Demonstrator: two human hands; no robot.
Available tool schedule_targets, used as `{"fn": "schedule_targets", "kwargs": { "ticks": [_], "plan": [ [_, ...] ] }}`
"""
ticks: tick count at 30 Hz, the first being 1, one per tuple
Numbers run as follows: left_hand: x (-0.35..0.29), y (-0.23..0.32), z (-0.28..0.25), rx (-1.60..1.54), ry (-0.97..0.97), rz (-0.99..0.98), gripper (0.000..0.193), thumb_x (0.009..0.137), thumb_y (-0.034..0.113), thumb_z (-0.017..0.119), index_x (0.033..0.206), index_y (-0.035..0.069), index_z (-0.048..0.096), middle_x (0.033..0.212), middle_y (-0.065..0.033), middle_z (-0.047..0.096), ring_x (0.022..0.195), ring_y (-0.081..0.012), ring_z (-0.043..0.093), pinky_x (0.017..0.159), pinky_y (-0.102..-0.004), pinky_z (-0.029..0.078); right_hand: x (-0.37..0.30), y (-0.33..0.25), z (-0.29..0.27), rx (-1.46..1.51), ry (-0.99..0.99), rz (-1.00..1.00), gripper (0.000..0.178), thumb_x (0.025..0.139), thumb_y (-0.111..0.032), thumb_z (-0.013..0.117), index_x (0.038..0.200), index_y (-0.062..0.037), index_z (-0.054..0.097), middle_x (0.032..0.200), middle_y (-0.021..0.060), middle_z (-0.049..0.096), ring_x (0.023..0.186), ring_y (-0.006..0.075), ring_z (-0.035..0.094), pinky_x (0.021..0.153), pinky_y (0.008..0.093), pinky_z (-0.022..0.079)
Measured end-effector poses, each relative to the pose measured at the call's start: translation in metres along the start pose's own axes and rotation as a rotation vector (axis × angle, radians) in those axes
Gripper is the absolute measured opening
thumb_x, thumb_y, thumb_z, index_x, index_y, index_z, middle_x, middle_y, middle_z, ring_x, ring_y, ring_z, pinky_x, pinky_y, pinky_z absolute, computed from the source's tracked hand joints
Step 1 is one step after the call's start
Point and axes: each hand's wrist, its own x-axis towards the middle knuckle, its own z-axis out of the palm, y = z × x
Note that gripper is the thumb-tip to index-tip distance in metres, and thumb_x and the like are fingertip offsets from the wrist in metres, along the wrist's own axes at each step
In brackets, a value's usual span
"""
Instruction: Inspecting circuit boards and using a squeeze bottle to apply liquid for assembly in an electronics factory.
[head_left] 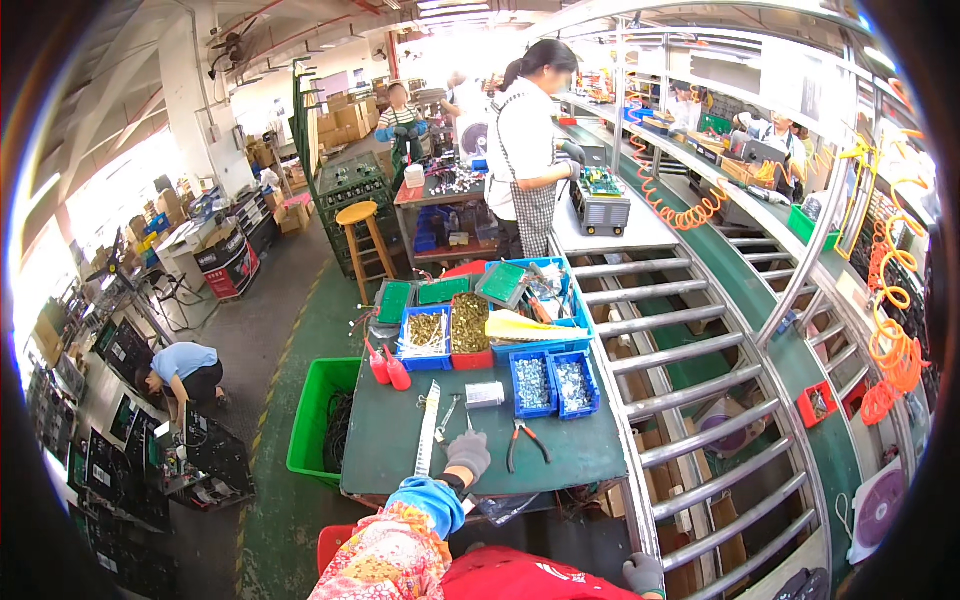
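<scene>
My left hand, in a grey glove, reaches over the near part of the green-topped table. Its fingers are curled together, with a thin light piece showing just past them; what it is stays unclear. Close by lie a small metal tool, a long white strip and a small pale box. Pliers with dark and red handles rest to the right, apart from the hand. At the lower right, my gloved right hand is low beside the roller conveyor, its fingers mostly hidden.
Two blue bins of small metal parts stand behind the pliers. Farther back are red bottles, a red bin of brass-coloured parts and green circuit boards. A roller conveyor borders the right; a green crate stands left. A co-worker stands beyond.
</scene>
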Motion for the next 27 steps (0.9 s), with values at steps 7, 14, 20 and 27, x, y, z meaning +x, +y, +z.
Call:
{"fn": "schedule_targets", "kwargs": {
  "ticks": [7, 14, 20, 27],
  "plan": [
    [0.007, -0.004, -0.001, 0.097, 0.041, 0.032, 0.029, 0.084, 0.020, 0.056, 0.111, 0.011, 0.062, 0.118, -0.0119, 0.057, 0.109, -0.0307, 0.057, 0.089, -0.0422, 0.048, 0.002, 0.000, 0.007, 0.073, 0.106, 0.011, 0.028, 0.077, -0.028, 0.057, 0.090, -0.0075, 0.071, 0.090, 0.0186, 0.068, 0.089, 0.0359, 0.064, 0.083, 0.0440, 0.050],
    [0.008, 0.004, 0.002, 0.087, -0.107, -0.030, 0.027, 0.085, 0.015, 0.055, 0.110, 0.007, 0.064, 0.112, -0.0148, 0.063, 0.103, -0.0339, 0.064, 0.083, -0.0433, 0.053, 0.007, 0.006, 0.016, 0.033, 0.126, 0.050, 0.028, 0.077, -0.029, 0.056, 0.089, -0.0094, 0.072, 0.090, 0.0166, 0.068, 0.089, 0.0363, 0.064, 0.083, 0.0448, 0.050],
    [0.010, 0.009, -0.007, -0.086, -0.064, -0.164, 0.034, 0.085, 0.016, 0.056, 0.117, 0.004, 0.054, 0.112, -0.0193, 0.064, 0.105, -0.0361, 0.063, 0.088, -0.0441, 0.051, 0.011, 0.006, 0.020, 0.009, 0.159, 0.091, 0.028, 0.077, -0.030, 0.056, 0.089, -0.0104, 0.072, 0.089, 0.0171, 0.068, 0.088, 0.0364, 0.064, 0.083, 0.0452, 0.049],
    [0.017, 0.009, -0.006, -0.072, -0.144, -0.172, 0.033, 0.083, 0.016, 0.059, 0.113, 0.003, 0.057, 0.112, -0.0196, 0.065, 0.106, -0.0348, 0.063, 0.088, -0.0428, 0.051, 0.010, 0.003, 0.013, 0.017, 0.117, 0.111, 0.030, 0.078, -0.033, 0.055, 0.090, -0.0119, 0.072, 0.090, 0.0169, 0.069, 0.089, 0.0357, 0.064, 0.083, 0.0450, 0.050]
  ]
}}
